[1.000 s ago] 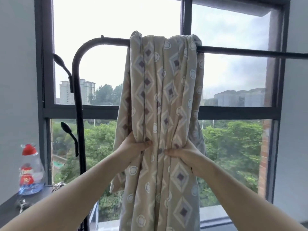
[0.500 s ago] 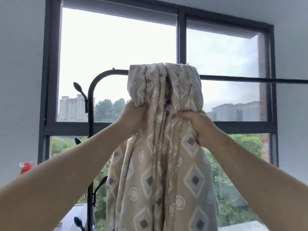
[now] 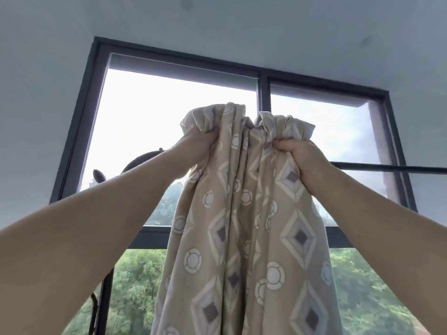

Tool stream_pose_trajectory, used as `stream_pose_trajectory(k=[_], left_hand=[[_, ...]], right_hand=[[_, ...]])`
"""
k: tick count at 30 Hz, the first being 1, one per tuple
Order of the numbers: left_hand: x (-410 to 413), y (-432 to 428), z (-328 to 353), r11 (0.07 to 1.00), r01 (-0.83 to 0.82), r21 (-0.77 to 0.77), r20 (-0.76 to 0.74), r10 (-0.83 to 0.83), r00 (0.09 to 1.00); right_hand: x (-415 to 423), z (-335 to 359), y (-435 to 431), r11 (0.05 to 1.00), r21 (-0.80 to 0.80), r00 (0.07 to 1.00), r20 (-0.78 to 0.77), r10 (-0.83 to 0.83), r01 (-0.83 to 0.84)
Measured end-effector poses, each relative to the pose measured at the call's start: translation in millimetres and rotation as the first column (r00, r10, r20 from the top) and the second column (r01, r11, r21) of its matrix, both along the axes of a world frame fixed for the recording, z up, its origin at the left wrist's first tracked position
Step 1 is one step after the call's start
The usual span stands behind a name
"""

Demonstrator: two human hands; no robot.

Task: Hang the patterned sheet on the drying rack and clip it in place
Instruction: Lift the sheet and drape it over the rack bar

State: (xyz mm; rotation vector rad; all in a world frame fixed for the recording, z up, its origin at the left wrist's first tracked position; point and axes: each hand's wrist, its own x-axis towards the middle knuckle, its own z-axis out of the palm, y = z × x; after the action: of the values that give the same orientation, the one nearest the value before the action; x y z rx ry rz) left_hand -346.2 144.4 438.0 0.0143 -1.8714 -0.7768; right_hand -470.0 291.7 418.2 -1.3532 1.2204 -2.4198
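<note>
Both hands, left hand [image 3: 198, 146] and right hand [image 3: 300, 155], now clench the patterned sheet [image 3: 244, 226] bunched, lifted off above the rack bar [image 3: 391, 168] since a second ago—rehanging likely.

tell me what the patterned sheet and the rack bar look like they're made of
Patterned sheet: looks like soft woven fabric, maybe cotton, matte; it bunches into folds where the left hand and right hand grip it.
Rack bar: probably metal tube, dark, slightly glossy finish; thin, straight and rigid.
</note>
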Motion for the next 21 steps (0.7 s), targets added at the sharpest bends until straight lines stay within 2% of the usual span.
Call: stream_pose_trajectory(k=[4,8,11,13,15,16,17,18,19,20,21], left_hand=[[-12.7,-15.1,18.6,0.993,-0.062,-0.103,0.042,0.067,0.997],[-20.5,-30.2,31.9,0.956,-0.188,-0.225,0.095,0.214,0.972],[-15.0,-36.5,56.4,0.978,-0.178,-0.113,0.122,0.192,0.974],[-16.6,-41.3,74.5,0.98,-0.196,-0.037,0.051,0.197,0.979],[-26.6,-52.9,81.8,0.915,-0.394,-0.082,-0.005,0.395,0.919],[-31.0,-58.4,79.8,0.848,-0.516,-0.119,0.015,0.522,0.853],[-37.6,-69.5,79.0,0.817,-0.562,-0.131,0.089,0.574,0.814],[-45.0,-80.5,79.1,0.834,-0.537,-0.126,0.218,0.551,0.805],[-49.1,-84.2,75.3,0.857,-0.498,-0.131,0.386,0.507,0.771],[-52.5,-85.9,71.1,0.853,-0.492,-0.172,0.534,0.5,0.682],[-54.5,-83.9,67.0,0.83,-0.516,-0.211,0.591,0.529,0.609]], right_hand=[[-11.3,20.4,-17.4,0.997,-0.023,0.994,-0.077,-0.075,0.073],[-23.8,36.1,-33.4,0.989,-0.027,0.98,-0.13,-0.15,0.147],[-37.8,58.9,-43.3,0.961,-0.009,0.941,-0.2,-0.274,0.278],[-41.8,81.4,-51.5,0.92,-0.067,0.887,-0.249,-0.389,0.385],[-38.4,94.8,-62.8,0.899,-0.099,0.842,-0.319,-0.436,0.428],[-37.1,95.3,-68.6,0.913,-0.054,0.851,-0.345,-0.396,0.404],[-36.4,92.1,-73.5,0.928,0.055,0.875,-0.357,-0.327,0.369],[-37.6,85.9,-77.0,0.905,0.215,0.887,-0.375,-0.27,0.367],[-39.7,79.6,-78.4,0.819,0.408,0.879,-0.42,-0.225,0.405],[-43.2,75.5,-79.8,0.679,0.587,0.871,-0.46,-0.17,0.442],[-47.0,73.7,-81.1,0.531,0.708,0.871,-0.474,-0.133,0.466]])
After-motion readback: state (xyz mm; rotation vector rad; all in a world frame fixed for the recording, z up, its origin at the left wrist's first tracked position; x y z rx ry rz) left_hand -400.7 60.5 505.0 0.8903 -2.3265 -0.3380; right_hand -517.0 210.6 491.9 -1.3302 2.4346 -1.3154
